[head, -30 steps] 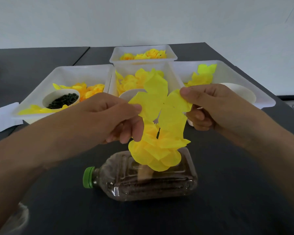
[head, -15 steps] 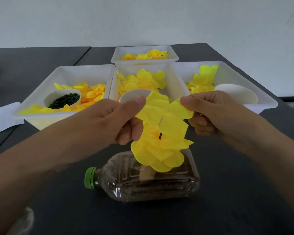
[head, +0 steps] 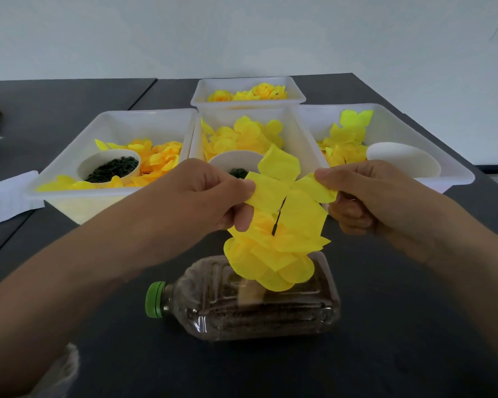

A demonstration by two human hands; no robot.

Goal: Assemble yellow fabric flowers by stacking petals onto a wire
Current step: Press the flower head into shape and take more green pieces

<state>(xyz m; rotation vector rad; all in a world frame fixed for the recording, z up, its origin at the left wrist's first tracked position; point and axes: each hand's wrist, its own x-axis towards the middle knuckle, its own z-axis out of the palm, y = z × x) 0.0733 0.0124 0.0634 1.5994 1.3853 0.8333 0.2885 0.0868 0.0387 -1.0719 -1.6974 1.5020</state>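
the lower part of the dark wire (head: pixel 277 218) is hidden under stacked yellow petals (head: pixel 270 259). a petal piece (head: pixel 282 185) covers part of the middle cup (head: pixel 227 162). both forearms run off the bottom edge.

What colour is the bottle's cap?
Green. The cap shows best in the head view, at the left end of the bottle lying on its side.
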